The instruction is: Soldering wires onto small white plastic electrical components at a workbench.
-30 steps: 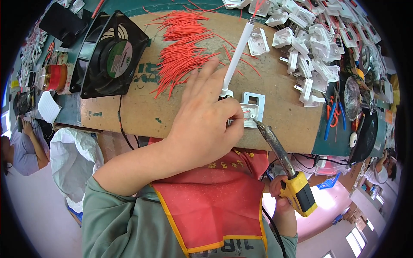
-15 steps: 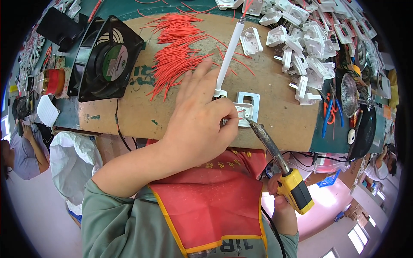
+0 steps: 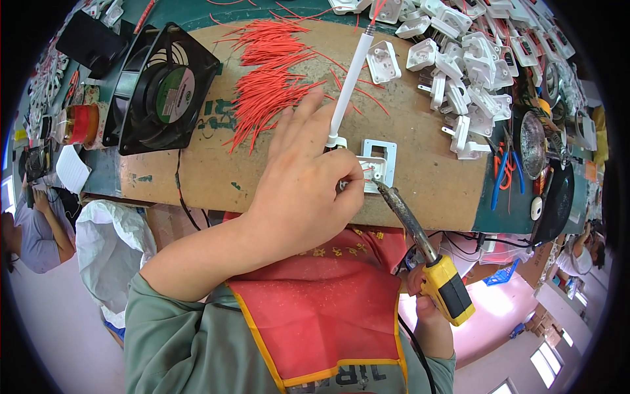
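Gripped soldering iron [image 3: 426, 249] with right hand [image 3: 425, 303]; with left hand [image 3: 305, 180], pinched fingers [image 3: 345, 161] narrowly beside white housing [image 3: 376, 167], could not tell on what.

board [image 3: 433, 187] right of soldering iron [image 3: 420, 235] is open; white housings [image 3: 482, 72] block behind.

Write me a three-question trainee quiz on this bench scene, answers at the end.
1. What does the right grip hold?
2. True or false: the metal tip points toward the open white housing.
3. Where does the black fan stand relative to the pile of red wires?
a) to the right
b) to the left
c) on top of it

Key: 1. A soldering iron with a yellow and black handle; 2. True; 3. b
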A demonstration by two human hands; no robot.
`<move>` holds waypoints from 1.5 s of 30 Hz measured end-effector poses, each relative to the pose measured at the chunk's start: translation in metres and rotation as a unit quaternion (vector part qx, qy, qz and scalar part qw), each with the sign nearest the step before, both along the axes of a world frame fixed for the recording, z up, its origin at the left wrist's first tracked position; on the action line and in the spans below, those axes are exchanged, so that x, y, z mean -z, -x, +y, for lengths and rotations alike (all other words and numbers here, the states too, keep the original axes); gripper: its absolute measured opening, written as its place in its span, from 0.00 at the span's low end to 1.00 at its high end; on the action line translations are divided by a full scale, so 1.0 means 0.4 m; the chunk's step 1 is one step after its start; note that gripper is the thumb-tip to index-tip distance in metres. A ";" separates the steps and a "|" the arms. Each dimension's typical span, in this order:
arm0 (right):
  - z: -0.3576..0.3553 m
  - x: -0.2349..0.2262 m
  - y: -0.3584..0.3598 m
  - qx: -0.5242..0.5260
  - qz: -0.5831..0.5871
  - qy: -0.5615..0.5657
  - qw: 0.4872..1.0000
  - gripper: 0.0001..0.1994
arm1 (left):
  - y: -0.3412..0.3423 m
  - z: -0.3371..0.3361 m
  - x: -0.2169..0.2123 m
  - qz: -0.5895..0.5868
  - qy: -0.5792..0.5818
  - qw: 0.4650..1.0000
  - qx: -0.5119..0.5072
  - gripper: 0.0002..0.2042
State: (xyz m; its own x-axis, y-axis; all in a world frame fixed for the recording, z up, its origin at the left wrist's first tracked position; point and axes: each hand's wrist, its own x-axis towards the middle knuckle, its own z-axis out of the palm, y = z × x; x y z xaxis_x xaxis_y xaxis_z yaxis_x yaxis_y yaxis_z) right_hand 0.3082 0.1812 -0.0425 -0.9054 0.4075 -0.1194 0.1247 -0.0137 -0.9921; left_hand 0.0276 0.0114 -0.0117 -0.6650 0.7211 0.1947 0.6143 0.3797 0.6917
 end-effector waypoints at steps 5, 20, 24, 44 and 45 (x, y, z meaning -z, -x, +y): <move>-0.006 -0.002 -0.016 0.004 -0.006 0.006 1.000 0.15 | 0.009 -0.004 -0.001 -0.010 -0.012 1.000 0.005 0.04; 0.097 -0.040 0.045 0.179 0.140 -0.004 0.974 0.37 | 0.003 0.014 0.000 -0.033 -0.017 0.999 0.024 0.04; 0.197 -0.070 0.058 0.242 0.233 -0.124 0.934 0.33 | -0.004 0.003 -0.014 -0.025 0.009 1.000 0.007 0.04; 0.132 -0.037 0.194 0.182 0.183 0.150 0.954 0.36 | 0.002 0.007 -0.015 -0.024 0.032 0.999 0.019 0.04; 0.120 -0.032 0.208 0.150 0.178 0.166 0.958 0.35 | 0.004 0.007 -0.015 -0.025 0.029 0.999 0.023 0.04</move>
